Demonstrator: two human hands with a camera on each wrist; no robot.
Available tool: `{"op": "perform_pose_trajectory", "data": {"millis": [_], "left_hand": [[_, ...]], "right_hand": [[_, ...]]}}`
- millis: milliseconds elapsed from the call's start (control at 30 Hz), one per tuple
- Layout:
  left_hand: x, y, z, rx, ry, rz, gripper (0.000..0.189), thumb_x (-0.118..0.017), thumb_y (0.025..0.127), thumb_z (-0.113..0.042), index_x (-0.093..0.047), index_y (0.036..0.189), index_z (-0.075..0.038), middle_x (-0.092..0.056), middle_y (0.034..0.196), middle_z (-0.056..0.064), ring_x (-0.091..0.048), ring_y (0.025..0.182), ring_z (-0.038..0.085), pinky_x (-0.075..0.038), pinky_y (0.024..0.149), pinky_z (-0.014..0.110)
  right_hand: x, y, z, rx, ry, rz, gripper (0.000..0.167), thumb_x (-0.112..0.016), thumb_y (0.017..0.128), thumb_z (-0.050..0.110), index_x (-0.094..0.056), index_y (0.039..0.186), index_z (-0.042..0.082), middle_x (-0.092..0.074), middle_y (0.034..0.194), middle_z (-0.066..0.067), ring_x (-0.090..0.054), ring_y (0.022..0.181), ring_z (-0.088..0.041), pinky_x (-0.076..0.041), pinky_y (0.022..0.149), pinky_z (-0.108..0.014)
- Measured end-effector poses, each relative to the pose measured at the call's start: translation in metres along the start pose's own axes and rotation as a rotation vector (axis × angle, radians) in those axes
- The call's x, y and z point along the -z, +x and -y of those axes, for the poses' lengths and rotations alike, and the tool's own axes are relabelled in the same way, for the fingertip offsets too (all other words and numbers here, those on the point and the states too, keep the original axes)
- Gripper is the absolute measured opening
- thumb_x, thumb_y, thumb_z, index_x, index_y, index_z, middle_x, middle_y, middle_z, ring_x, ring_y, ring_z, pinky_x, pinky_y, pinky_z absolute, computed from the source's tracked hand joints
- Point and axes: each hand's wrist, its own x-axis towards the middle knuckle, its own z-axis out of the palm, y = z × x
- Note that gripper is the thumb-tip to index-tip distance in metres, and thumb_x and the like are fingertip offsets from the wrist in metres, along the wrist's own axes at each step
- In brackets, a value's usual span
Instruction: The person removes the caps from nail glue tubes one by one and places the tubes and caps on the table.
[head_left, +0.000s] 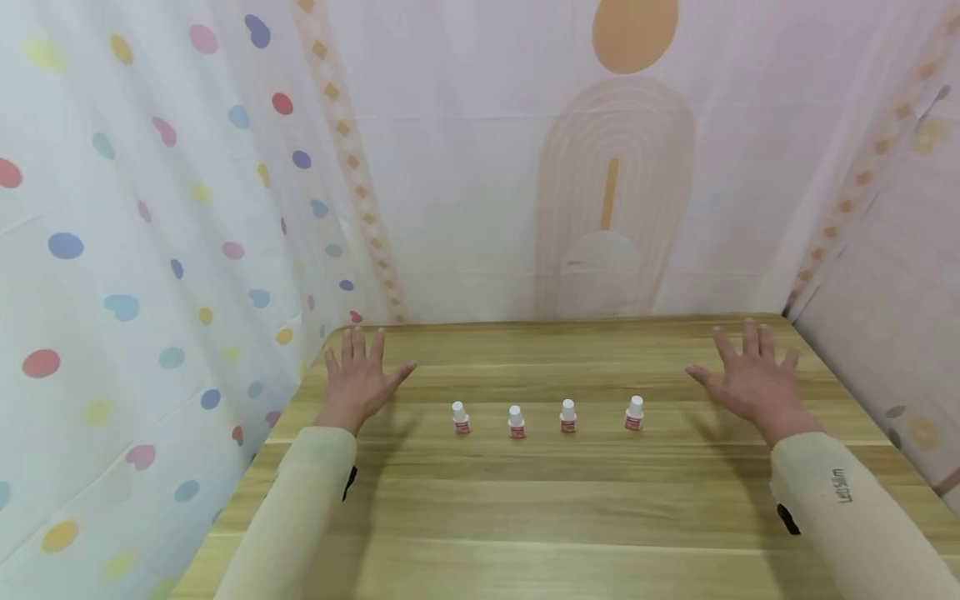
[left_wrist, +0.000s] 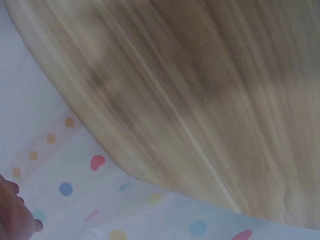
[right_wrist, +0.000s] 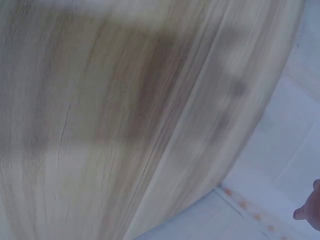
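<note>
Several small white-capped bottles with pink-red labels stand upright in a loose row on the wooden table (head_left: 487,517). The leftmost bottle (head_left: 461,418) is closest to my left hand (head_left: 360,383), which is spread with straight fingers and touches no bottle. On the other side, my right hand (head_left: 756,383) is likewise spread, apart from the rightmost bottle (head_left: 634,413). Between those two bottles stand a second bottle (head_left: 517,422) and a third bottle (head_left: 567,417). Both hands hold nothing. Each wrist view catches only part of a hand at its lower corner, with no bottle visible.
A dotted curtain (head_left: 172,275) hangs along the left side. Behind the table's far edge is a pale curtain (head_left: 465,208) with an arch print, and another patterned cloth (head_left: 892,275) hangs on the right. Both sleeves are cream-coloured.
</note>
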Motion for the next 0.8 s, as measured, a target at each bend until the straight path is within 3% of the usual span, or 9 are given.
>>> {"op": "perform_pose_trajectory", "data": {"millis": [233,567,800], "left_hand": [[0.006,0.006,-0.014,-0.014,-0.05,0.0,0.095,-0.033,0.096,-0.072,-0.019,0.156,-0.001,-0.007,0.157,0.036,0.0,0.146,0.048,-0.001,0.108,0.073],[0.012,0.016,-0.041,-0.045,-0.115,-0.017,0.096,-0.033,0.095,-0.074,-0.019,0.156,-0.001,-0.015,0.158,0.03,-0.008,0.146,0.046,-0.009,0.109,0.071],[0.014,0.017,-0.071,-0.074,-0.169,-0.006,0.094,-0.032,0.095,-0.074,-0.019,0.157,-0.004,-0.018,0.158,0.029,-0.01,0.146,0.045,-0.01,0.113,0.064]], "right_hand": [[0.002,0.001,0.008,0.021,0.026,-0.003,0.089,-0.031,0.099,0.067,-0.017,0.156,-0.001,0.009,0.154,-0.04,0.008,0.141,-0.057,0.007,0.1,-0.079],[0.004,0.003,0.018,0.11,0.02,-0.044,0.08,-0.038,0.102,0.058,-0.026,0.153,-0.003,-0.01,0.154,-0.04,-0.011,0.139,-0.058,-0.01,0.105,-0.076],[-0.004,-0.004,0.026,0.126,0.107,-0.07,0.073,-0.043,0.104,0.05,-0.031,0.151,-0.005,-0.023,0.152,-0.038,-0.024,0.134,-0.059,-0.022,0.104,-0.072]]}}
